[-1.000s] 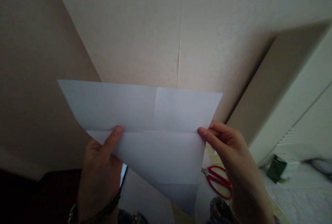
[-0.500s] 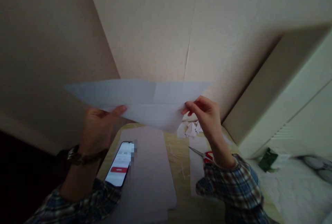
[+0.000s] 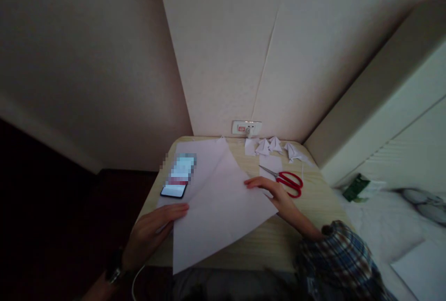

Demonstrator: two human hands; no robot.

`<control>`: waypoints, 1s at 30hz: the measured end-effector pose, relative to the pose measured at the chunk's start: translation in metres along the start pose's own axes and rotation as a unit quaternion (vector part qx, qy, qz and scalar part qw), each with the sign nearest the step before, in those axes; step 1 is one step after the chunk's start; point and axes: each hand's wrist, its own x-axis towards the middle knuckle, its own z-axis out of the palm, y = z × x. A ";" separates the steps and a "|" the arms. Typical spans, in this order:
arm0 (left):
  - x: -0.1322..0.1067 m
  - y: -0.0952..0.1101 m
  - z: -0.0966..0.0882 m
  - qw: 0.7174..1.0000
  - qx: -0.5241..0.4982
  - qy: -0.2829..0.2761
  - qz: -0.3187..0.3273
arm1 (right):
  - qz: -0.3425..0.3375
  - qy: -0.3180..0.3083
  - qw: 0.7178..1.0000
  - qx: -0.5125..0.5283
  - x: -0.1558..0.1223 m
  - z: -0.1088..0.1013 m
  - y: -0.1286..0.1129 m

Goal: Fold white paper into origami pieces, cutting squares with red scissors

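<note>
A large folded white paper sheet (image 3: 223, 208) lies on the light wooden table (image 3: 306, 226), one point hanging over the front edge. My left hand (image 3: 153, 233) grips the sheet's left edge, thumb on top and the other fingers hidden under it. My right hand (image 3: 270, 192) lies flat on the sheet's right edge with its fingers stretched out. Red-handled scissors (image 3: 287, 181) rest just right of that hand. A phone (image 3: 177, 178) with a lit screen sits at the sheet's upper left, on another pale sheet.
Several small folded paper shapes (image 3: 275, 147) lie at the table's back edge under a wall socket (image 3: 246, 127). A bed with white cover (image 3: 390, 226) adjoins on the right, with a green packet (image 3: 353, 188) and a loose white sheet (image 3: 421, 268). Walls close the corner behind.
The paper came down from mid-air in front of the wall onto the table. My hands moved down with it, and my right hand went from a pinch to lying flat.
</note>
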 end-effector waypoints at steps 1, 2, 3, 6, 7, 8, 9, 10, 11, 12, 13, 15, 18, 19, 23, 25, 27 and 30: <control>-0.006 0.001 0.004 1.000 0.018 -0.005 0.009 | 0.006 -0.009 1.000 -0.002 -0.004 0.002 0.001; -0.011 0.002 0.008 0.999 0.029 -0.006 0.014 | 0.012 -0.019 1.000 -0.004 -0.008 0.003 0.002; -0.014 0.003 0.012 0.999 0.038 -0.006 0.019 | 0.016 -0.028 0.999 -0.007 -0.011 0.004 0.003; -0.018 0.005 0.021 0.998 0.059 -0.009 0.031 | 0.022 -0.048 0.998 -0.019 -0.017 0.009 0.008; -0.019 0.005 0.023 0.997 0.071 -0.011 0.036 | 0.023 -0.053 0.998 -0.023 -0.018 0.010 0.009; -0.019 0.005 0.026 0.996 0.084 -0.013 0.040 | 0.023 -0.056 0.998 -0.027 -0.019 0.011 0.010; -0.020 0.005 0.027 0.994 0.095 -0.017 0.041 | 0.023 -0.059 0.998 -0.031 -0.019 0.012 0.011; -0.020 0.004 0.029 0.994 0.102 -0.023 0.042 | 0.023 -0.061 0.997 -0.035 -0.020 0.013 0.012; -0.020 0.003 0.030 0.993 0.104 -0.027 0.040 | 0.023 -0.064 0.997 -0.039 -0.020 0.014 0.012; -0.020 0.002 0.030 0.994 0.102 -0.030 0.039 | 0.022 -0.066 0.997 -0.043 -0.020 0.015 0.013; -0.020 0.001 0.030 0.994 0.100 -0.033 0.037 | 0.022 -0.067 0.996 -0.047 -0.020 0.015 0.013; -0.020 -0.001 0.028 0.994 0.101 -0.033 0.036 | 0.023 -0.066 0.996 -0.057 -0.020 0.015 0.014; -0.020 -0.001 0.025 0.989 0.132 -0.042 0.045 | 0.029 -0.059 0.995 -0.075 -0.021 0.015 0.016; -0.020 -0.001 0.025 0.987 0.145 -0.048 0.047 | 0.031 -0.058 0.994 -0.082 -0.022 0.015 0.016; -0.020 0.000 0.028 0.977 0.191 -0.088 0.044 | 0.039 -0.051 0.992 -0.110 -0.024 0.016 0.019; -0.019 0.002 0.032 0.973 0.196 -0.113 0.046 | 0.043 -0.048 0.991 -0.120 -0.024 0.017 0.019; -0.019 0.004 0.035 0.973 0.180 -0.138 0.050 | 0.045 -0.042 0.990 -0.126 -0.024 0.020 0.020; -0.019 0.008 0.038 0.974 0.140 -0.174 0.045 | 0.049 -0.022 0.990 -0.128 -0.023 0.023 0.021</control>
